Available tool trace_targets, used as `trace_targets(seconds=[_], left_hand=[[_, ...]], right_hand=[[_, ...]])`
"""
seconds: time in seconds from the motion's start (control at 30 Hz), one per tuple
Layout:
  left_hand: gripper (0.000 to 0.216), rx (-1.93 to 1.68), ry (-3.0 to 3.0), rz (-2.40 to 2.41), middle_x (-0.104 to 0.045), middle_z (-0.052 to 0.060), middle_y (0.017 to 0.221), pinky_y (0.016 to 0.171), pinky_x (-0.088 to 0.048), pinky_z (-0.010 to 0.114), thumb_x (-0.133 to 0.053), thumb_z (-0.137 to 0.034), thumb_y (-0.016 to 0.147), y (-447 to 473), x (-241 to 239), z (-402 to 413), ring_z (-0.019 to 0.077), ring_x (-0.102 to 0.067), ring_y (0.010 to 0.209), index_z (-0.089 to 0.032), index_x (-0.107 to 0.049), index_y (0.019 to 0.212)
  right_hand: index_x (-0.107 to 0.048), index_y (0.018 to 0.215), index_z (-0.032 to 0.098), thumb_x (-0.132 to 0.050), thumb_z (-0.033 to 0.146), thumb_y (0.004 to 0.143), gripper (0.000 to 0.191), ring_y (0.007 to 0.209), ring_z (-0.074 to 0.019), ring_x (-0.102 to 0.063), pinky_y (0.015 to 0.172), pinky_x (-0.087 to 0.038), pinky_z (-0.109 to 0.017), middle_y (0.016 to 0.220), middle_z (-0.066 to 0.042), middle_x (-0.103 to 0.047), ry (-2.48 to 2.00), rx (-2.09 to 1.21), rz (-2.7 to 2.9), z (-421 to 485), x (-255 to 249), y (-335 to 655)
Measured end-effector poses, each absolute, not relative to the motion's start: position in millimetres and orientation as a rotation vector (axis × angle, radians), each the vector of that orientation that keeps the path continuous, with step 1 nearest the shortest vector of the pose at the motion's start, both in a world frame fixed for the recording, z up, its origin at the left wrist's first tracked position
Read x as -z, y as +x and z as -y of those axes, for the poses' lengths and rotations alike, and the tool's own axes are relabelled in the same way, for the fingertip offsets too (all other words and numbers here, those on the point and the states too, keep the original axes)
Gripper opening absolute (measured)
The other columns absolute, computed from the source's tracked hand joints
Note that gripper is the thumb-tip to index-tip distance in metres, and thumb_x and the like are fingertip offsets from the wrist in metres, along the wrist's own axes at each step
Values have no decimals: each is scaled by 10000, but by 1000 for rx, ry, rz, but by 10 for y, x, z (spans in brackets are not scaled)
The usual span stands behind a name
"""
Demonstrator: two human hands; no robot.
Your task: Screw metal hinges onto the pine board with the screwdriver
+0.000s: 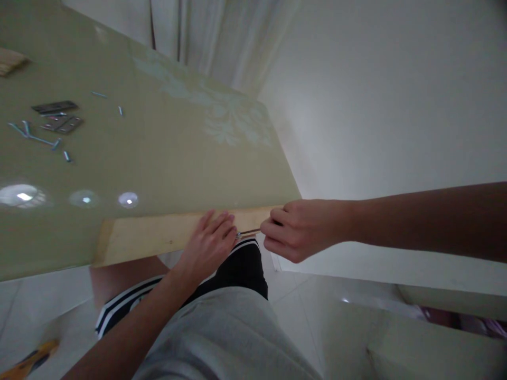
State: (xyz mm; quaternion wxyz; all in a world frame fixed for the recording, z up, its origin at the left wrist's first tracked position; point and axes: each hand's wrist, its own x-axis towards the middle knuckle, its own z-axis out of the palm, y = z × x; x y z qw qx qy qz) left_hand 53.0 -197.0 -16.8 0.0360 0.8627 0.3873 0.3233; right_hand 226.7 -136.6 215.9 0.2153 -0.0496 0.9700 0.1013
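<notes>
A long pale wooden board (150,235) lies along the near edge of the table. My left hand (212,240) holds it from above, fingers pressed together over its top and the thumb side at its near edge. Beside those fingertips a small shiny bolt head (238,235) shows at the board's edge. My right hand (291,229) is closed around a thin dark metal rod, which looks like a hex key (250,231). The rod's tip meets the bolt head, while its other end is hidden in my fist.
On the table (166,158), dark metal hinges (63,124) and several loose bolts (41,140) lie at the left. A piece of wood (11,60) is at the far left. A white wall (376,116) stands at the right. On the floor is a yellow-and-black object (35,359).
</notes>
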Motion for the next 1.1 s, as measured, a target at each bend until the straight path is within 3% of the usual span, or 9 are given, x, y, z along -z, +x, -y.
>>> trace_targets(seconds=[0.13, 0.23, 0.37, 0.47, 0.57, 0.73, 0.87, 0.97, 1.1], left_hand=[[179, -1011, 2646, -1204, -755, 132, 1285, 1169, -448, 563, -615, -269, 1024, 538, 182, 1979, 313, -669, 1269, -173, -761, 1063], [171, -1021, 2643, -1205, -754, 139, 1289, 1163, -454, 569, -627, -240, 1008, 539, 191, 1984, 322, -665, 1275, -165, -762, 1079], [163, -988, 2652, -1184, -740, 152, 1315, 1167, -450, 576, -648, -175, 971, 532, 191, 1982, 335, -648, 1302, -152, -760, 1087], [157, -1007, 2646, -1183, -748, 143, 1300, 1156, -458, 573, -631, -198, 987, 529, 184, 1976, 330, -664, 1278, -171, -762, 1069], [158, -1052, 2633, -1191, -760, 136, 1273, 1144, -465, 574, -620, -225, 1003, 532, 176, 1972, 328, -675, 1258, -180, -764, 1048], [135, -1034, 2600, -1187, -759, 139, 1272, 1158, -455, 556, -656, -233, 988, 535, 156, 1973, 319, -671, 1266, -177, -764, 1046], [146, -1035, 2609, -1199, -759, 141, 1271, 1148, -465, 552, -649, -243, 995, 538, 158, 1973, 317, -675, 1260, -176, -764, 1055], [153, -1021, 2650, -1213, -756, 135, 1285, 1146, -469, 562, -634, -229, 998, 537, 175, 1975, 322, -675, 1261, -178, -763, 1063], [173, -992, 2682, -1209, -745, 139, 1311, 1154, -466, 573, -622, -202, 994, 531, 190, 1980, 329, -657, 1291, -180, -770, 1081]], right_hand=[[-682, 845, 175, -560, 60, 951, 198, 532, -100, -452, 507, -166, -308, 780, -32, -667, 292, -74, -2503, 1310, -2134, 2218], [-723, 842, 171, -742, 197, 860, 37, 581, -110, -509, 528, -250, -272, 766, -33, -694, 1060, 235, -2193, 1244, -2088, 2169], [-732, 790, 166, -851, 381, 765, 247, 609, -135, -555, 539, -338, -268, 665, -10, -665, 1757, 598, -1732, 1259, -2050, 2147], [-722, 862, 156, -774, 385, 859, 235, 642, -157, -576, 550, -326, -285, 738, -46, -691, 1465, 389, -1942, 1369, -2084, 2179], [-690, 1027, 158, -590, 220, 997, 122, 741, -177, -600, 552, -282, -305, 935, -91, -724, 719, 84, -2309, 1465, -2141, 2236], [-680, 1043, 215, -401, 137, 1074, 291, 762, -167, -583, 566, -267, -322, 965, -70, -734, 52, -115, -2543, 1466, -2192, 2305], [-684, 928, 203, -455, 144, 1042, 263, 631, -159, -542, 549, -238, -320, 795, -65, -717, 331, 39, -2441, 1385, -2143, 2293], [-680, 906, 178, -665, 259, 955, 96, 600, -145, -548, 546, -282, -285, 740, -47, -708, 1062, 323, -2194, 1288, -2060, 2260], [-637, 813, 164, -759, 371, 879, 249, 518, -102, -524, 509, -352, -245, 687, -28, -713, 1791, 840, -1649, 1264, -1997, 2232]])
